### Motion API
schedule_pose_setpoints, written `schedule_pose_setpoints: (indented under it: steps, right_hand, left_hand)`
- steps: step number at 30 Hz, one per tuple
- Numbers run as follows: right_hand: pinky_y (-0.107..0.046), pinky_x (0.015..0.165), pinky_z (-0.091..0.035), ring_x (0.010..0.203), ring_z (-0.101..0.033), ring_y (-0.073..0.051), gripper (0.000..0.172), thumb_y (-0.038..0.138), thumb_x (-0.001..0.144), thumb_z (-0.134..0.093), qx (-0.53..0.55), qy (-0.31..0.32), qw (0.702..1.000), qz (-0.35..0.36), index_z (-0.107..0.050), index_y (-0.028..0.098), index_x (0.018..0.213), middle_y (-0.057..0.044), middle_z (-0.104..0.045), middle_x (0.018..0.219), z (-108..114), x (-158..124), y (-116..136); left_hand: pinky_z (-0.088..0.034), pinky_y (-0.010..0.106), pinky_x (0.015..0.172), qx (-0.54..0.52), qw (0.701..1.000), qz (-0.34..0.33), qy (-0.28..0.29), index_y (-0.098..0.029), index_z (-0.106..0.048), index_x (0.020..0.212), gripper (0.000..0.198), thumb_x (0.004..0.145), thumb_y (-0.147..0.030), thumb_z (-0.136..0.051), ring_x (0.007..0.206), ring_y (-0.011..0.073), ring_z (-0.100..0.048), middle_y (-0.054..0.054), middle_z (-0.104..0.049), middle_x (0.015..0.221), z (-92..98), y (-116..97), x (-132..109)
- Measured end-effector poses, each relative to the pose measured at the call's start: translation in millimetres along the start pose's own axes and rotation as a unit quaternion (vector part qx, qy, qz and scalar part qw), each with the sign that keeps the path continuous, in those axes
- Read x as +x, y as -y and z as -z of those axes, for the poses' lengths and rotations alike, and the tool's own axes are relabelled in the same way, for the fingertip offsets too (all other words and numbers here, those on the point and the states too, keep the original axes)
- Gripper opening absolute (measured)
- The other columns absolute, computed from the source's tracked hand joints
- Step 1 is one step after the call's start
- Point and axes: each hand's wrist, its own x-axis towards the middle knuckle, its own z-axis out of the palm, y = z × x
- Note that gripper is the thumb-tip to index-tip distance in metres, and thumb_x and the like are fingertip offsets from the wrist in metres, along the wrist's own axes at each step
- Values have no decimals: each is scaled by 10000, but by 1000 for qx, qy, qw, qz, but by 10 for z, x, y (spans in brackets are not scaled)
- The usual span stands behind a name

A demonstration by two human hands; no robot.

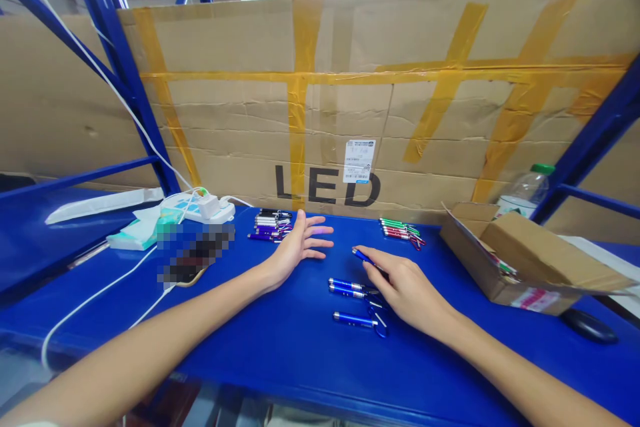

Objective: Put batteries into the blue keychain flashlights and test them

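Note:
My left hand (299, 245) lies on the blue table (300, 360) with its fingers spread and nothing in it. Just left of it sits a pile of purple, black and silver keychain flashlights (270, 224). My right hand (406, 287) pinches a blue keychain flashlight (362, 256), whose tip points toward the left hand. Three more blue flashlights (353, 303) lie by my right hand. A row of green and red flashlights (401, 229) rests farther back, near the cardboard wall.
An open cardboard box (525, 260) stands at the right with a plastic bottle (525, 190) behind it and a dark mouse (589, 325) in front. A white power strip (203, 208), cables and a tissue pack (143, 230) sit at the left. Taped cardboard marked LED (380, 100) walls the back.

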Motion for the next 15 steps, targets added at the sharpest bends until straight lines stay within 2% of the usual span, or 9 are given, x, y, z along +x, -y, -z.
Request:
schedule_pose_setpoints:
  steps: [6,11,15]
  right_hand:
    - [-492,1088,-603,1310,-709,-305,420,300,1113,-451,1,21,1000,17,-669,220,1463,-97,-710,1451,16,-5,20]
    - [-435,1086,-600,1267,-735,-272,405,305,1122,-462,46,104,991,66,-669,247,1466,-69,-729,1431,76,-7,129]
    - [-458,1098,-588,1293,-719,-286,422,323,1131,-437,29,80,995,48,-648,222,1483,-92,-708,1459,37,-7,98]
  left_hand:
    - [-589,377,852,-4,1000,-1,-4,-158,-583,1444,773,1056,-764,-300,1180,330,-724,227,-670,1454,11,5,11]
    - [-586,377,836,-6,1000,2,-1,-140,-572,1451,798,1049,-774,-299,1152,332,-727,239,-673,1436,1,25,15]
    - [-585,380,860,2,1000,-2,3,-161,-571,1452,767,1065,-753,-276,1166,323,-725,220,-675,1440,-7,5,-2]
